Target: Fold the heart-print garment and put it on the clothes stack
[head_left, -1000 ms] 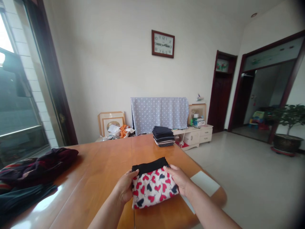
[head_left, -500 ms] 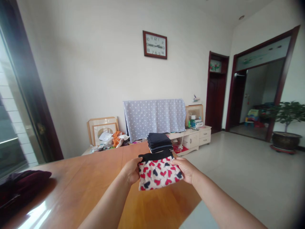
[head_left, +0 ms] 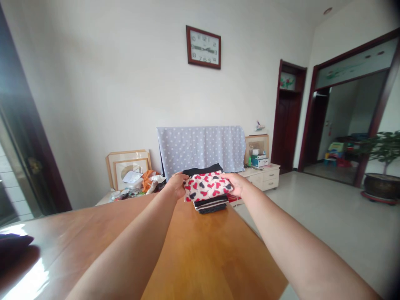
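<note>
A: Grip status?
B: Clamping. The left hand (head_left: 177, 184) and right hand (head_left: 235, 184) are holding the folded cloth (head_left: 204, 186) by its sides.
A: Change since last entry?
B: It is off the near worktop (head_left: 200, 246) and now hanging right over the stack (head_left: 211, 204) at the far end, so the carry looks about done. Red and navy hearts and a black band are showing.

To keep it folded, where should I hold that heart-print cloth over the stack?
Grip its two side edges, one hand from each side. The heart-print cloth is a folded rectangle over the dark stack, so support at both ends likely keeps the folds, as left hand and right hand do.
</note>
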### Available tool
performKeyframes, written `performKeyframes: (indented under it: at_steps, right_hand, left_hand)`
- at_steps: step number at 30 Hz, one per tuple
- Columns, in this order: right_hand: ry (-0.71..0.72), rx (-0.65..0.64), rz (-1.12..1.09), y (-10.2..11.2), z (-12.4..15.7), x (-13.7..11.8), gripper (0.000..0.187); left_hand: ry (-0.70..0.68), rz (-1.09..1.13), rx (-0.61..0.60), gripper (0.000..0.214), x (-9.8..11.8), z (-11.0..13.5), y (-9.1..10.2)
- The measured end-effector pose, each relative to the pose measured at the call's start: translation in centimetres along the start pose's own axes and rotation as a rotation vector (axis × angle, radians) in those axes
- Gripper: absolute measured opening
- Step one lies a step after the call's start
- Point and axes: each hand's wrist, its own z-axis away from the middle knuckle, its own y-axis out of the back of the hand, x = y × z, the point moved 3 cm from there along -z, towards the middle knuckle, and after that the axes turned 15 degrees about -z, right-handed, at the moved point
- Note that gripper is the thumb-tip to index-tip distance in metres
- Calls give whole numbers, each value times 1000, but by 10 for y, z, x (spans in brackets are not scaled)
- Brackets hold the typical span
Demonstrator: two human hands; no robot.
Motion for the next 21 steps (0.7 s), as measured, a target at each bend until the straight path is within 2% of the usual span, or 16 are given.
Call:
performKeyframes:
  at_steps: [4,11,17,21]
  right_hand:
    - [-42,-1,-47,7,-40,-5,15]
    - [-50,70,-70,26,-95,2,16]
    - [-5,145,-80,41,-120,4,13]
    - [1,164,-70,48,-124,10,9]
  left_hand:
    - [53,-19,-38,27,7,-28,-9]
    - [50,-4,-22,19,5,-73,-17]
    - [-13,14,-95,33,0,-93,-29]
    - [-7,-31,-94,34,-17,-94,-21]
